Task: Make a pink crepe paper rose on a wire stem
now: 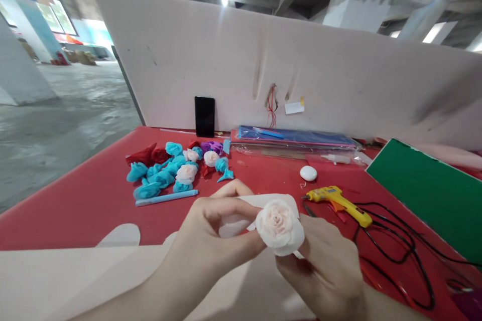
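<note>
One pale-pink paper rose, lower ctr of frame, slightly R of mid, bloom facing cam. L hand has it pinched at its left edge, thumb & fingers closed in; R hand grips from the right side, fingers bent, tips partly hidden behind the bloom. White paper piece sticks up right behind the rose. White sheet runs along btm L, on the red table.

Ctr-left: pile of turq., red, purple & pink paper flowers, w/ lt-blue pen just below it in frame. R of ctr: white oval item, then yellow glue gun nr R hand, blk cord looping lower R. Green board tilted at far R. Upper mid: blk phone or tablet upright vs. pale panel; plastic-wrapped blue sheets alongside.
</note>
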Demonstrator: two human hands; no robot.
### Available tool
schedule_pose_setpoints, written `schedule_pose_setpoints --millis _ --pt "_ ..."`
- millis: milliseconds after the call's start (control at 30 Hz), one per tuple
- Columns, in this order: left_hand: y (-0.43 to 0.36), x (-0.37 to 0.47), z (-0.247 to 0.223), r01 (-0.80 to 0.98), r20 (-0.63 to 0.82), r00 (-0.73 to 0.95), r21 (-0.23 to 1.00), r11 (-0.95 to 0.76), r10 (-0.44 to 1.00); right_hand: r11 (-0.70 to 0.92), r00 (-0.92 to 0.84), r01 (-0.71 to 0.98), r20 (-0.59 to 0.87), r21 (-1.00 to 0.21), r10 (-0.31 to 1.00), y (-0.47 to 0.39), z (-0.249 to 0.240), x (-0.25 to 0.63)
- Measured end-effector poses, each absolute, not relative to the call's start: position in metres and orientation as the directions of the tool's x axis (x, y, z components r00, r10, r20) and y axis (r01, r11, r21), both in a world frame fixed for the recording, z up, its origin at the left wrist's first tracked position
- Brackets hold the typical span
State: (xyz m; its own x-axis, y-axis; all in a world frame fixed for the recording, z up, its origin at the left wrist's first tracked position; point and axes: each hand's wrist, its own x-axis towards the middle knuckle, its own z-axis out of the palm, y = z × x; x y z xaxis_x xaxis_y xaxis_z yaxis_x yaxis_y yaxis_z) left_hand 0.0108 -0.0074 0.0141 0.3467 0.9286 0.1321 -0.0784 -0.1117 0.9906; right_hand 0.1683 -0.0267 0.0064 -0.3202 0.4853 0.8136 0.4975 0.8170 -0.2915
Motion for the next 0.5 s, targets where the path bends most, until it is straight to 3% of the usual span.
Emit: schedule_pose_setpoints --millis 233,500 --pt "-0.005 0.011 0.011 -0.092 0.073 0.327 0.995 -0.046 0.942 0.794 -0.328 0.522 0.786 -0.312 0.524 -0.023 0.004 0.168" --pt "0.007 -0.002 0.023 0.014 0.2 0.391 0.975 -0.223 0.898 0.771 -0.262 0.43 0.752 -0.47 0.604 -0.013 0.005 0.173"
